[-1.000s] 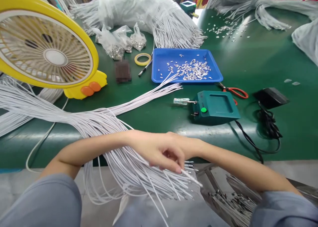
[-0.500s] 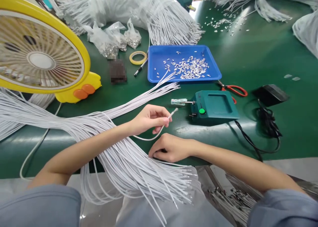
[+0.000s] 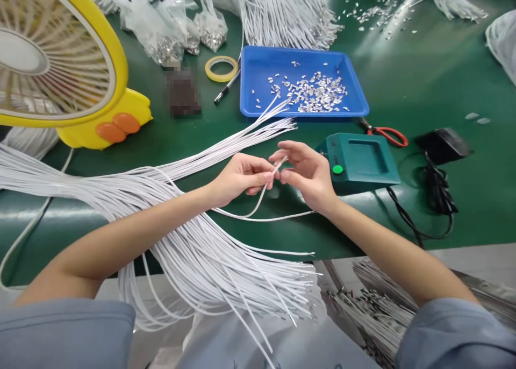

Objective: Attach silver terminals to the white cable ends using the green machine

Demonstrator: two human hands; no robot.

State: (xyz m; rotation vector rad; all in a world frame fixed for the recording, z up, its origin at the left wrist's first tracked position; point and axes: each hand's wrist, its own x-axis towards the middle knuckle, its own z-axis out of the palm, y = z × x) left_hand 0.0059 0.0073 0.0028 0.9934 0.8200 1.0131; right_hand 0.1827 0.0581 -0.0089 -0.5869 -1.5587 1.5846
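Note:
My left hand (image 3: pixel 242 176) pinches one white cord (image 3: pixel 266 189) near its end, just left of the green crimping device (image 3: pixel 363 162). My right hand (image 3: pixel 308 172) meets it there, thumb and fingers closed on the same cord's tip. The rest of that cord loops down across the green table (image 3: pixel 423 78). Below my arms a thick bundle of white cords (image 3: pixel 209 261) fans over the table's front edge. A blue tray (image 3: pixel 258 76) with several small metal clips sits behind my hands.
A yellow desk fan (image 3: pixel 60 68) stands at the left. Yellow tape roll (image 3: pixel 221 68), a pen, clip bags (image 3: pixel 181 30), red-handled scissors (image 3: pixel 387 135) and a black pedal (image 3: pixel 441 143) with cable lie around. More cord bundles lie at the back; finished cords (image 3: pixel 371 310) pile at lower right.
My left hand lifted one cord from the bundle toward the green device. My right hand left the bundle and rose to take hold of the cord's tip. The view tilted down.

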